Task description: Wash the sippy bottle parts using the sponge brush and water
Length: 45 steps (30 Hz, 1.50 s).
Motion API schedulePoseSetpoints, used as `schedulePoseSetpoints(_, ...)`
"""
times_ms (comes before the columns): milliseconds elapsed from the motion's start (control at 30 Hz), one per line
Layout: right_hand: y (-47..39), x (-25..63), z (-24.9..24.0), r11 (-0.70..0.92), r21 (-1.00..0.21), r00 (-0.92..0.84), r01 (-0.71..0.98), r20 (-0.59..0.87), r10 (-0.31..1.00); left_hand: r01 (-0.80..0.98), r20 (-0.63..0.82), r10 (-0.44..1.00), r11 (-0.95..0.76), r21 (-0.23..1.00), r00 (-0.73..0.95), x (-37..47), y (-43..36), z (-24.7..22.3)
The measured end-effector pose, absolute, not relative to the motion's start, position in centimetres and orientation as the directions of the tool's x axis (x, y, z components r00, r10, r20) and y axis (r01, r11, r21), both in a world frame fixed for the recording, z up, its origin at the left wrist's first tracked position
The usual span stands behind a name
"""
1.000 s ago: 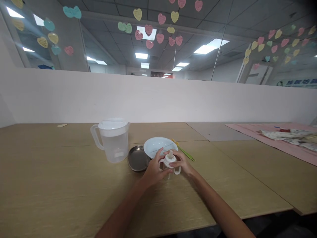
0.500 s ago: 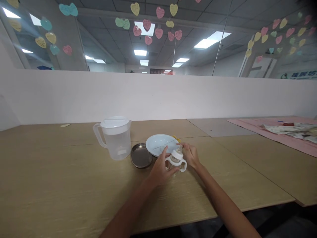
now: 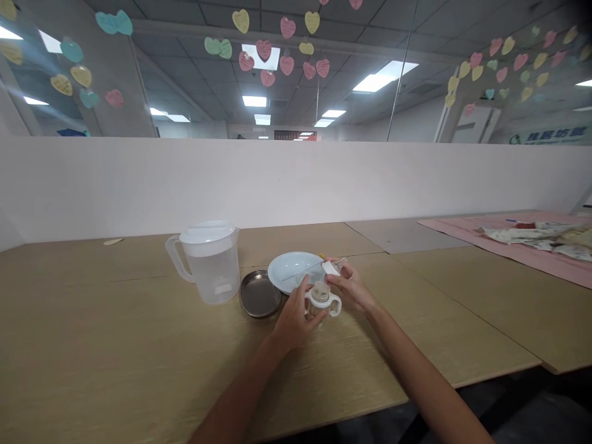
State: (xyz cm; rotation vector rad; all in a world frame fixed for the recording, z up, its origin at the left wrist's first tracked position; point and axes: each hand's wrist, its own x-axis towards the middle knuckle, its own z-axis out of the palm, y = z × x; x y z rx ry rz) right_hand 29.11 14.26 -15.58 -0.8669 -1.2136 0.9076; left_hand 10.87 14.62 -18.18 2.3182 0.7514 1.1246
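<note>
My left hand (image 3: 296, 317) is closed round a clear baby bottle (image 3: 320, 297) with white handles, its mouth uncovered. Just above and to the right, my right hand (image 3: 351, 285) grips the white collar with the nipple (image 3: 331, 268), tilted on its side and apart from the bottle. Behind both hands lies a pale blue bowl (image 3: 282, 266) with a thin stick and something clear in it. A small yellow item (image 3: 322, 256) shows at the bowl's far right edge, partly hidden.
A round metal dish (image 3: 259, 295) touches the bowl's left side. Left of it stands a lidded clear pitcher (image 3: 215, 271). A pink cloth (image 3: 467, 245) with folded fabric (image 3: 522, 236) lies far right on the wooden table (image 3: 139, 345).
My right hand has lifted the nipple and collar off the bottle, leaving its mouth open. My left hand still holds the bottle. The whole view has shifted slightly.
</note>
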Motion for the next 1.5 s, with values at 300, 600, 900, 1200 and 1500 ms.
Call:
schedulePoseSetpoints(300, 13.7, 29.7, -15.1, 0.383, -0.910, -0.016, -0.161, 0.390, 0.921, 0.268, 0.569, 0.626, -0.763, 0.588, 0.533, 10.8, 14.8, -18.3)
schedulePoseSetpoints(600, 13.4, 28.9, -15.1, 0.321, -0.946, -0.045, -0.046, 0.323, 0.945, 0.267, 0.587, 0.602, -0.785, 0.559, 0.542, 10.8, 14.8, -18.3)
schedulePoseSetpoints(900, 14.5, 31.8, -15.6, 0.519, -0.650, 0.289, -0.555, 0.434, 0.853, 0.282, 0.589, 0.598, -0.791, 0.543, 0.544, 10.7, 15.0, -18.6)
schedulePoseSetpoints(1200, 14.7, 31.0, -15.3, 0.393, -0.526, 0.292, -0.755, 0.266, 0.919, 0.292, 0.598, 0.576, -0.810, 0.508, 0.557, 10.7, 15.0, -18.6)
schedulePoseSetpoints(1500, 16.2, 30.3, -16.8, 0.364, -0.507, 0.330, -0.781, 0.159, 0.930, 0.291, 0.605, 0.565, -0.819, 0.495, 0.561, 10.8, 15.0, -18.6)
